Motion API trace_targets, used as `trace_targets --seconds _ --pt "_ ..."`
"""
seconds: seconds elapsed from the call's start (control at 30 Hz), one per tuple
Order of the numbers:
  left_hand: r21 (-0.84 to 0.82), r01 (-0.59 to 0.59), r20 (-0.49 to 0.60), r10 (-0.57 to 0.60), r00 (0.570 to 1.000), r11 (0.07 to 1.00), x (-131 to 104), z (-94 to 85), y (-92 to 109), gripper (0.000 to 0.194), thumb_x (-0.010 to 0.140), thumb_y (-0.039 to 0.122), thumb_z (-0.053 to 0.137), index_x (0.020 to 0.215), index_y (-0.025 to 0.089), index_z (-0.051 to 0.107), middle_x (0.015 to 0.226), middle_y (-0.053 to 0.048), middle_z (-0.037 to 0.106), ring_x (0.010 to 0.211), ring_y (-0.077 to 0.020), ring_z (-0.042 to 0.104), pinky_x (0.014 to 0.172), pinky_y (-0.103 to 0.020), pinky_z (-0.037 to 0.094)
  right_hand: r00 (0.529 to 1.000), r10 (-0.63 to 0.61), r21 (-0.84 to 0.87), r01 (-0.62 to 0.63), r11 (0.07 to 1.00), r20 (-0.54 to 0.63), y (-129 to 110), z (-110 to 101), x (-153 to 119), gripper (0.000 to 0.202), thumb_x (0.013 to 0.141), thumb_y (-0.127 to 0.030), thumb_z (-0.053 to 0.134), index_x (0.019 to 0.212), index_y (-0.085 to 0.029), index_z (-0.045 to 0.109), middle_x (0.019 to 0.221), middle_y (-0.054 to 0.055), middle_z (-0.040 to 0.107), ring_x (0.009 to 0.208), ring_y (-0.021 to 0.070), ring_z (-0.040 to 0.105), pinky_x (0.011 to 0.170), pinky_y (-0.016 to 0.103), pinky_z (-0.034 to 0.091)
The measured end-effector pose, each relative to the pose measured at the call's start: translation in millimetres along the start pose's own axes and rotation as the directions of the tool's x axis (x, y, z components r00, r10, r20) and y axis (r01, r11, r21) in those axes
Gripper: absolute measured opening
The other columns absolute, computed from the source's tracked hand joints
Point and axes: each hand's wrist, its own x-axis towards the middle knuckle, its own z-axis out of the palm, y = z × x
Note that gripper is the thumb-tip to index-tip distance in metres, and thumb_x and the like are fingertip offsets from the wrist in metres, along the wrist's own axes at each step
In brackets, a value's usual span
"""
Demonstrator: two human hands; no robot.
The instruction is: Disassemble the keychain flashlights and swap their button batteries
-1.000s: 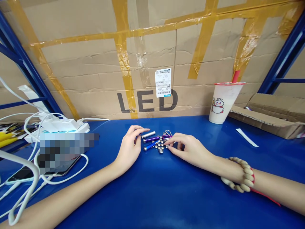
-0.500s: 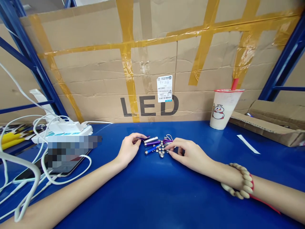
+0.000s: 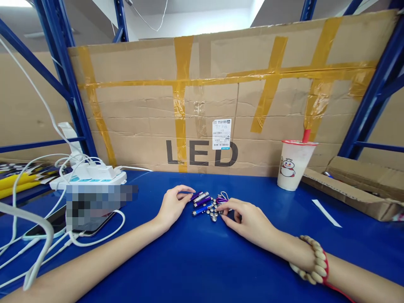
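Note:
My left hand is at the left of a small pile, its fingers curved and slightly apart. Its fingertips are at the near end of a purple metal tube. Beside that tube lie a silver tube, a second purple tube and a blue tube, like small penlights. Several small round metal caps are scattered to their right. My right hand pinches one small metal cap between thumb and index finger, partly hidden. Behind its fingers a metal clip shows with purple pieces.
A big cardboard box stands behind the blue table. On the left are a white power strip, cables and phones. To the right stand a drink cup with a red straw, a paper strip and an open carton.
The camera has tilted up, so everything sits lower in view. The leftmost purple tube now lies alongside the silver one, and my left fingers have loosened around it. My right hand stays over the caps.

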Motion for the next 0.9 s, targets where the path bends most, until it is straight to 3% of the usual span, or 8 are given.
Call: trace_targets --seconds 0.17,0.27,0.47,0.73,0.9 --pt "0.045 -0.046 -0.059 0.048 0.997 0.998 1.1 0.5 -0.9 0.016 0.075 0.02 0.053 0.081 0.017 0.067 0.094 -0.004 0.068 0.09 -0.0195 0.063 0.087 -0.034 0.047 0.999 -0.036 -0.037 0.037 0.999 0.032 -3.0 -3.8 0.4 0.025 0.084 -0.024 0.048 0.102 -0.028 0.063 0.088 -0.003 0.064 0.055 0.0089 0.051 0.056 0.023 0.038" --pt "0.089 -0.085 -0.081 0.092 0.992 0.992 0.3 1.0 -1.6 0.018 0.075 0.02 0.049 0.08 0.018 0.066 0.095 -0.004 0.066 0.089 -0.019 0.061 0.077 -0.031 0.048 0.994 -0.087 -0.021 0.089 0.996 0.061 -1.1 -5.5 -0.4 0.026 0.086 -0.026 0.046 0.107 -0.028 0.062 0.083 -0.002 0.064 0.059 0.0103 0.053 0.057 0.022 0.038" --pt "0.179 -0.212 -0.038 0.222 0.974 0.961 -2.5 2.0 -3.1 0.02 0.075 0.02 0.044 0.077 0.019 0.064 0.09 -0.003 0.061 0.078 -0.0159 0.057 0.066 -0.027 0.045 0.988 -0.131 0.014 0.13 0.991 0.082 2.7 -6.1 -0.9 0.028 0.088 -0.026 0.045 0.112 -0.027 0.06 0.08 -0.002 0.063 0.064 0.0115 0.055 0.06 0.022 0.04" --pt "0.207 -0.204 -0.033 0.215 0.976 0.957 -3.4 1.5 -1.2 0.019 0.075 0.02 0.042 0.074 0.019 0.061 0.088 -0.003 0.058 0.072 -0.0145 0.054 0.063 -0.026 0.043 0.988 -0.114 0.017 0.113 0.993 0.104 2.4 -6.7 0.2 0.028 0.089 -0.027 0.044 0.114 -0.026 0.056 0.077 -0.003 0.062 0.062 0.0112 0.055 0.059 0.022 0.039" --pt "0.286 -0.268 0.055 0.264 0.963 0.92 -8.3 3.5 2.8 0.017 0.077 0.02 0.044 0.078 0.02 0.06 0.091 -0.003 0.057 0.076 -0.0146 0.053 0.067 -0.027 0.043 0.988 -0.077 0.027 0.074 0.997 0.13 2.6 -6.6 1.2 0.026 0.089 -0.029 0.045 0.113 -0.024 0.05 0.078 -0.004 0.061 0.057 0.01 0.053 0.057 0.022 0.039"
